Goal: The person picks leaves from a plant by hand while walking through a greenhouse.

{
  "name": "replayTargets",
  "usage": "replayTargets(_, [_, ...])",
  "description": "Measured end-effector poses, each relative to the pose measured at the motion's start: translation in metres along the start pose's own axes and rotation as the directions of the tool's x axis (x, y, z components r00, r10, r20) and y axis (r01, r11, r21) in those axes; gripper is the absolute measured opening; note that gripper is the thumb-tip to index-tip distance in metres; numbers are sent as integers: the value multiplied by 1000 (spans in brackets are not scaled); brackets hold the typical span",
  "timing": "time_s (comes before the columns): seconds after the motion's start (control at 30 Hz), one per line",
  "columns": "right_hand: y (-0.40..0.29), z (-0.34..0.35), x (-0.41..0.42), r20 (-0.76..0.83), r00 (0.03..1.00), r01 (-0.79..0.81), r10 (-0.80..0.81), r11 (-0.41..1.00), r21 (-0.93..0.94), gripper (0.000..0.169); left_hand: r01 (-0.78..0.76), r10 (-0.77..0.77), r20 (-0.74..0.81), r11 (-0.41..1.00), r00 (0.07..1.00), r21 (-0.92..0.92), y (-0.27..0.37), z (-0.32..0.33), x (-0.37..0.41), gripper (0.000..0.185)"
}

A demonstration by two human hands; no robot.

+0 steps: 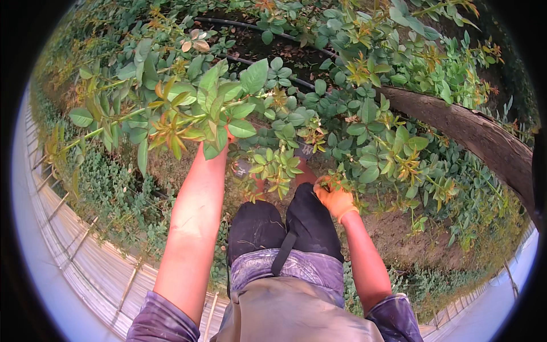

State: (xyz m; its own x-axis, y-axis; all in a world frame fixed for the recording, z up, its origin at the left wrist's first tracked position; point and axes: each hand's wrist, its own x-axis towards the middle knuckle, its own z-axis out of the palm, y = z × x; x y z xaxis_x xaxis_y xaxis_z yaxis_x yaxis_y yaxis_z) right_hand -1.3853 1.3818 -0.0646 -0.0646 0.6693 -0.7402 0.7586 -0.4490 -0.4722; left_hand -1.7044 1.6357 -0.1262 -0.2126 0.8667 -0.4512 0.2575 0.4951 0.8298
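Observation:
My left hand (230, 135) is mostly hidden behind the broad green leaves of a rose shoot (213, 102); only a bit of orange glove shows, and its grip cannot be made out. That leafy stem runs left from the hand, with reddish young leaves on it. At my right thigh, my right hand (334, 197) wears an orange glove, its fingers curled around some small green sprigs (337, 183). A lower leafy shoot (278, 164) hangs between the two hands, above my shoes.
A thick brown wooden pole (466, 124) slants through the foliage at right. Black irrigation tubes (252, 26) cross the shaded soil ahead. Dense rose bushes (367, 111) stand in front and on both sides. Bare soil (397, 233) lies at right. Pale sheeting with poles (98, 265) borders the lower left.

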Motion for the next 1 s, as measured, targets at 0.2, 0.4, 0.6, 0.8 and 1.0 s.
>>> replayTargets(0.2, [-62, -25, -20, 97, 990, -110, 100, 988, 106, 35, 154, -149, -37, 969, 988, 196, 32, -2, -72, 35])
replayTargets(0.4, [-134, -6, -54, 81, 994, 75, -75, 997, 9, 30, 254, -287, 56, 909, 956, 331, 42, -62, -98, 41])
replayTargets(0.6, [-239, 22, -77, 182, 971, 10, -154, 788, 616, 17, 149, -130, 489, 989, 863, 1, 62, -117, -127, 77])
replayTargets(0.8, [-354, -8, -76, -306, 924, 380, -227, 618, 688, 23, 31, -105, 492, 987, 864, 156, 43, -233, -187, 59])
replayTargets(1.0, [-366, -31, -10, -614, 785, 494, -84, 683, 538, 37, 313, -359, 167, 917, 918, 248, -104, -379, -272, 46])
